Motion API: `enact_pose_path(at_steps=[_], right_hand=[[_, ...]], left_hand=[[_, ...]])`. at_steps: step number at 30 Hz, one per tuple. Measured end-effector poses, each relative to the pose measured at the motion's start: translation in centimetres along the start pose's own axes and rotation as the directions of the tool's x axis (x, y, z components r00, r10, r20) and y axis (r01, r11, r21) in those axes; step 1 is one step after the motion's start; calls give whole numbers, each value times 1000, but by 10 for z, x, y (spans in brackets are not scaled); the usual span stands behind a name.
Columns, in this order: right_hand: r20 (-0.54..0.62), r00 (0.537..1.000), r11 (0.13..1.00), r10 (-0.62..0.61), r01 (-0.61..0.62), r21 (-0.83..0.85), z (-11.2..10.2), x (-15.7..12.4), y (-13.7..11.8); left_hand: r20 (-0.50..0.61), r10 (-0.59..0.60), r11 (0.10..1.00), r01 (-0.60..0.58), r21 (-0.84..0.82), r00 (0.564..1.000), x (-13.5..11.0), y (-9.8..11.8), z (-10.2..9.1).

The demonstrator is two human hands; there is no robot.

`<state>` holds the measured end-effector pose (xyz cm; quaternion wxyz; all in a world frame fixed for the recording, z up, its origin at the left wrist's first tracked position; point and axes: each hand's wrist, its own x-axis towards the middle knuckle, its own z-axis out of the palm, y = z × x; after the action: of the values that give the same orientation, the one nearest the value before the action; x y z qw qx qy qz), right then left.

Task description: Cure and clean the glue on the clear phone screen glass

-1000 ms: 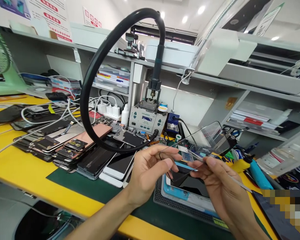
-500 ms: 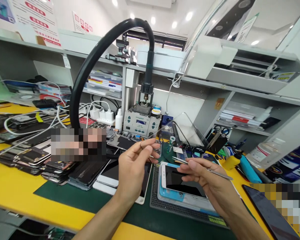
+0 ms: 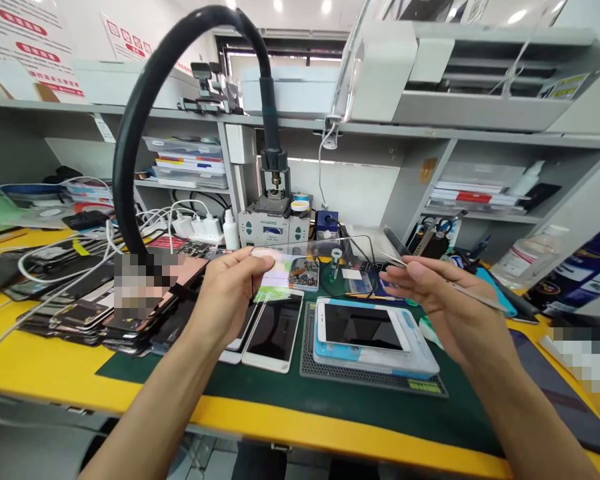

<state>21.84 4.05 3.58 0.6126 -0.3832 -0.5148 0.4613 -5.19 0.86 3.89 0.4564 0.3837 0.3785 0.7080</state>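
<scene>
My left hand (image 3: pixel 227 283) pinches the left end of a thin clear glass screen panel (image 3: pixel 313 257) and holds it nearly level above the bench. My right hand (image 3: pixel 433 293) is closed on slim metal tweezers (image 3: pixel 460 287), whose tips reach toward the panel's right end. Below the hands a white phone (image 3: pixel 363 327) lies face up in a blue-edged holder (image 3: pixel 415 360) on a black perforated mat (image 3: pixel 375 380).
A green mat (image 3: pixel 230 390) covers the yellow bench (image 3: pixel 35 363). Stacked phones and screens (image 3: pixel 100 300) lie at the left, two white phones (image 3: pixel 273 333) in the middle. A black hose loop (image 3: pixel 130 127) rises to a grey station (image 3: pixel 273 227). Shelves (image 3: pixel 475 200) stand behind.
The camera has tipped up and back. My left hand has turned the glass panel from tilted upright to almost flat and moved it left. My right hand with the tweezers has drawn away to the right.
</scene>
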Motion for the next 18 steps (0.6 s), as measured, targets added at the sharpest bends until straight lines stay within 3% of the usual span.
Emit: enact_pose_path(at_steps=[8, 13, 18], right_hand=[[151, 978, 982, 144, -160, 101, -2, 4, 5], [202, 959, 968, 198, -224, 116, 1, 3, 3], [211, 961, 977, 179, -198, 74, 4, -1, 1]], left_hand=[[112, -151, 986, 141, 91, 982, -4, 1, 7], [154, -165, 977, 140, 159, 974, -6, -3, 9], [188, -160, 970, 119, 210, 969, -8, -7, 10]])
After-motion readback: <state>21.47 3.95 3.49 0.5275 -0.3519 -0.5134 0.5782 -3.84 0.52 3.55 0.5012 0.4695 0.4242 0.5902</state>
